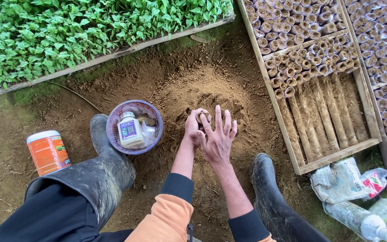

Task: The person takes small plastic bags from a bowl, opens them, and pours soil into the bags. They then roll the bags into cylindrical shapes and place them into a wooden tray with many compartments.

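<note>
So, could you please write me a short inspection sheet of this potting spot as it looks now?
Surface: bare brown earth with a loose soil heap in front of the person.
Job's things: a small soil-filled tube in the left hand; wooden tray part-filled with upright tubes.
Clutter: purple basket holding a white bottle; orange can; crumpled bag; plastic bottles.
Hands: left hand closed on the tube; right hand open, fingers spread, beside it.
Cables: nothing seen.
Surroundings: green seedling bed; rubber boots.
</note>
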